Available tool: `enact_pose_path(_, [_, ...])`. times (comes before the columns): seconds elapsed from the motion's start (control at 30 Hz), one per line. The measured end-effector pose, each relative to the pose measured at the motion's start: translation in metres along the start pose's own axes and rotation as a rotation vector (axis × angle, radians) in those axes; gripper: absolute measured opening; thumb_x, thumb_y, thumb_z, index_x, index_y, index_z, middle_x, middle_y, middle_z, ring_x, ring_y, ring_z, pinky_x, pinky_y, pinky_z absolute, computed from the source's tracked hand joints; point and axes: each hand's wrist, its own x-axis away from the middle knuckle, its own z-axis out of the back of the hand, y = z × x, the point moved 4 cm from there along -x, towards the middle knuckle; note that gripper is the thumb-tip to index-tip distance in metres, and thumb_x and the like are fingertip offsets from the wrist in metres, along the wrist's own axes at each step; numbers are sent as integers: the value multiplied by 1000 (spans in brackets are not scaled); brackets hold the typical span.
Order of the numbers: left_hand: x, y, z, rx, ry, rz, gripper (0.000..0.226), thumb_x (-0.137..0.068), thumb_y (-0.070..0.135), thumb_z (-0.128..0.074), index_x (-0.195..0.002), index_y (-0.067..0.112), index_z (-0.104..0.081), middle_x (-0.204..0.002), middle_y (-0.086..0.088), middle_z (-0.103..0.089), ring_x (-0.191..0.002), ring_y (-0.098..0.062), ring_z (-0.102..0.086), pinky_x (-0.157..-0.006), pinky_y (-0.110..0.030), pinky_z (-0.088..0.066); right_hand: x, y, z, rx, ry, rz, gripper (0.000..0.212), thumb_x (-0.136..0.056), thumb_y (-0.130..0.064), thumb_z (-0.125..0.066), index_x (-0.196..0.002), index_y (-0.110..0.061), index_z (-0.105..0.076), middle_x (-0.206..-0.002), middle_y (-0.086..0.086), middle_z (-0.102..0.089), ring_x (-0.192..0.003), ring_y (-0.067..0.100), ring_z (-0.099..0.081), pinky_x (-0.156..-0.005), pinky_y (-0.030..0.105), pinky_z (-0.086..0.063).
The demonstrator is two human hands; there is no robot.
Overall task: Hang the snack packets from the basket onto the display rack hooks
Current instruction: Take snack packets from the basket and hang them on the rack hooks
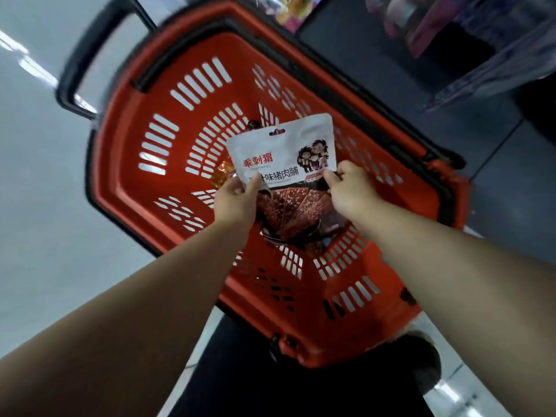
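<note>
Here, both hands held one flat white-and-dark foil snack packet (284,164) above the open red slotted plastic shopping basket (168,139), which served as the landmark for everything else. The left hand (237,200) pinched the packet's left edge, thumb on the printed face, fingers apparently behind it; the right hand (349,188) pinched the right edge in the same way. Gripping at the two sides, about midway down, kept the packet spread flat with its white top end pointing away from the person, probably so that the hanging slot near that top edge stayed free for a hook. Whether the packet touched anything below it could not be told; it seemed lifted clear of the basket floor.

Down in the basket, partly hidden behind the held packet, lay a small orange crinkled wrapper (221,174) and what looked like further dark packets (301,233), so more stock likely remained. The black tubular pull handle (90,52) stood at the basket's far end. Beyond the basket's far right corner, blurred coloured goods on a dark shelf unit (421,22) showed; no hooks could be made out.
</note>
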Motion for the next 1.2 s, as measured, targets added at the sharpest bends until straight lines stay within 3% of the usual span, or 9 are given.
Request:
enact_pose_path(0.1, [55, 56, 37, 139, -4, -118, 11, -91, 27, -67, -96, 17, -69, -79, 6, -68, -61, 0, -66, -54, -16, -57, 44, -50, 40, -34, -32, 85, 18, -98, -28, -49, -98, -14, -59, -99, 6, -64, -91, 24, -59, -75, 31, -45])
enact_pose_path(0.23, [138, 149, 87, 218, -38, -257, 11, -88, 29, -70, -88, 18, -71, -78, 7, -76, -77, -10, -73, -72, -30, -60, 123, -137, 115, -143, -43, 206, 25, -98, -30, -51, -111, -13, -64, -102, 1, -64, -95, 20, -59, -82, 30, -46])
enact_pose_path(0.33, [216, 230, 128, 225, -58, -401, 16, -87, 31, -71, -86, 15, -71, -87, -4, -77, -83, -20, -74, -79, -38, -60, 195, -197, 183, -281, -39, 267, 17, -95, -31, -55, -90, -19, -65, -95, 4, -69, -95, 23, -64, -91, 42, -52])
enact_pose_path(0.47, [336, 336, 176, 285, -137, -621, 14, -89, 26, -68, -92, 13, -71, -88, -5, -75, -75, -12, -72, -70, -30, -58, 307, -270, 283, -327, 45, 399, 28, -92, -37, -59, -79, -13, -65, -82, 11, -67, -78, 19, -59, -81, 41, -52])
enact_pose_path(0.57, [427, 406, 207, 333, -188, -796, 13, -91, 22, -65, -95, 11, -70, -89, -5, -75, -73, -11, -71, -66, -26, -56, 391, -315, 359, -331, 117, 532, 45, -88, -46, -59, -90, -1, -63, -93, 30, -63, -78, 27, -58, -85, 62, -50])
enact_pose_path(0.7, [549, 478, 233, 344, -211, -1040, 13, -94, 22, -62, -87, 21, -72, -86, 3, -76, -77, -11, -70, -66, -30, -56, 511, -354, 457, -318, 287, 750, 54, -93, -43, -56, -103, 10, -59, -107, 35, -58, -77, 31, -59, -70, 31, -40])
enact_pose_path(0.83, [664, 531, 239, 374, -225, -1276, 15, -93, 24, -64, -81, 24, -74, -85, 2, -75, -79, -12, -67, -69, -34, -54, 611, -363, 543, -386, 459, 858, 27, -95, -34, -56, -86, -11, -68, -88, 13, -72, -73, 14, -58, -60, 21, -38])
enact_pose_path(0.93, [742, 557, 225, 400, -258, -1404, 15, -93, 22, -63, -80, 22, -70, -73, 11, -73, -67, -2, -64, -60, -21, -49, 668, -353, 597, -380, 597, 910, 33, -96, -33, -54, -72, -12, -61, -61, 2, -58, -50, 2, -45, -48, 20, -33])
enact_pose_path(1.2, [878, 571, 133, 381, -434, -1585, 18, -93, 26, -63, -76, 24, -68, -67, 14, -70, -61, 2, -60, -55, -17, -47, 750, -260, 708, -440, 878, 922, 39, -96, -34, -53, -98, 3, -66, -100, 22, -70, -80, 26, -69, -65, 31, -44])
